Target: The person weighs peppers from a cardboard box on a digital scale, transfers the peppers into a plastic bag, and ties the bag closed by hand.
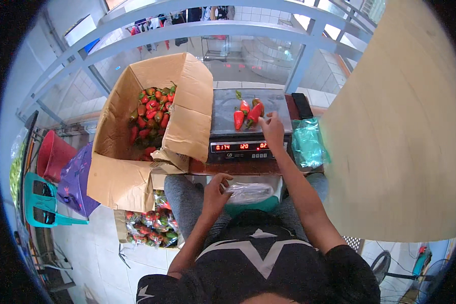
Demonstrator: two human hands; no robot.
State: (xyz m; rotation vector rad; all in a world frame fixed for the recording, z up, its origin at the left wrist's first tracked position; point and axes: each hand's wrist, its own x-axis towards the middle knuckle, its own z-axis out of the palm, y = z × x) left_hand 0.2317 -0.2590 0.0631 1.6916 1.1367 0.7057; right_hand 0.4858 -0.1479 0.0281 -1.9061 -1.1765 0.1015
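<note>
Several red peppers (238,120) lie on the grey plate (224,112) of a digital scale with a lit red display. My right hand (273,130) reaches over the plate's right side, its fingertips pinched at the edge of a red pepper (254,112). Close to my lap, my left hand (217,194) is empty, with thumb and fingers apart and loosely curled. Beside it lies a stack of clear plastic bags (249,192). An opened cardboard box (191,119) left of the scale holds many red and greenish peppers (152,112).
Green plastic bags (308,142) and a black phone-like object (302,105) lie right of the scale. Bagged peppers (152,226) fill a lower box at left. A teal chair (41,200) and red bucket (55,156) stand farther left. A pale curved panel (395,142) borders the right; metal railings (197,31) cross behind.
</note>
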